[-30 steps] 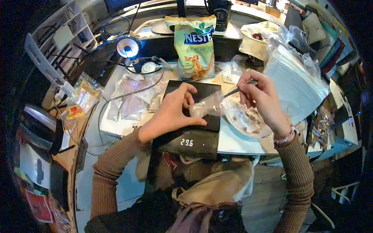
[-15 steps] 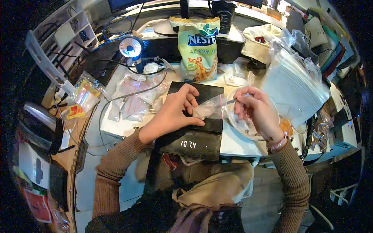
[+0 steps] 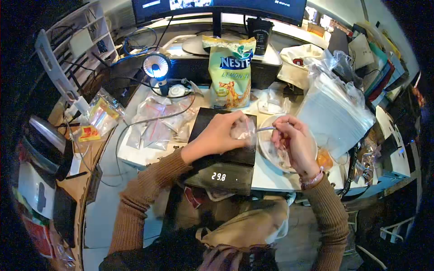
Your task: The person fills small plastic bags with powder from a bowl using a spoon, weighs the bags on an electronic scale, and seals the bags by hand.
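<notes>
My left hand (image 3: 221,135) has its thumb and fingers closed round a small clear zip bag (image 3: 243,130) with pale contents. The bag is above a black digital scale (image 3: 219,174), whose display reads 29.8; whether it touches the scale I cannot tell. In my right hand (image 3: 294,142) a metal spoon (image 3: 266,128) is pinched, pointing left towards the bag's mouth. The spoon's tip is hard to make out at the bag. Beneath my right hand is a round white bowl (image 3: 267,157), with its contents partly hidden.
Several flat zip bags (image 3: 156,137) lie left of the scale. A lemon tea pouch (image 3: 230,74) stands behind it. A small lit fan (image 3: 156,67) is at back left, with a cable curving across the table. A stack of clear plastic sleeves (image 3: 337,115) lies at right.
My left hand has shifted right with the zip bag, towards the spoon. The scale reading has dropped from 107.4 to 29.8. My view has tilted up slightly, showing more of the monitor.
</notes>
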Tool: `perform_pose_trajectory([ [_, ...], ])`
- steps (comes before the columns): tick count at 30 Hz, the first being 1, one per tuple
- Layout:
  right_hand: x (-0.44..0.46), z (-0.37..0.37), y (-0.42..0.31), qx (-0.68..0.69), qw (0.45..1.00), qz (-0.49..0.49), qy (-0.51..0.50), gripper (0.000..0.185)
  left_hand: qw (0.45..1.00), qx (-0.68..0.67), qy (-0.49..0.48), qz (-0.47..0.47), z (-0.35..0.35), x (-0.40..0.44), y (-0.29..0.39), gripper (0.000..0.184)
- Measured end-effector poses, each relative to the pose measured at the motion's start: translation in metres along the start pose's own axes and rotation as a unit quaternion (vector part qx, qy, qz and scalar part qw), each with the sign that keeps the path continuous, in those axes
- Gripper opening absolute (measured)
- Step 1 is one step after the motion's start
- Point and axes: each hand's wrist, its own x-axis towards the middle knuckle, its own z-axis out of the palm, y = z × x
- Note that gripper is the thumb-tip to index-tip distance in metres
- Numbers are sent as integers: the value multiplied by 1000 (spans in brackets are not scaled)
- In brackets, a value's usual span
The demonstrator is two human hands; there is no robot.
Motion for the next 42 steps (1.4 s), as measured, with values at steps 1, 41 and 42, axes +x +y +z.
perform_pose_trajectory([
  [1,-1,-2,-1,7,1000,-3,11,8,1000,0,2,6,-2,1,0,49],
  [41,-134,-40,24,-467,838,-120,255,29,967,218,102,-82,-26,-43,41,49],
  [42,-139,-42,29,-452,823,-185,289,30,952,267,147,-2,-11,-31,42,48],
])
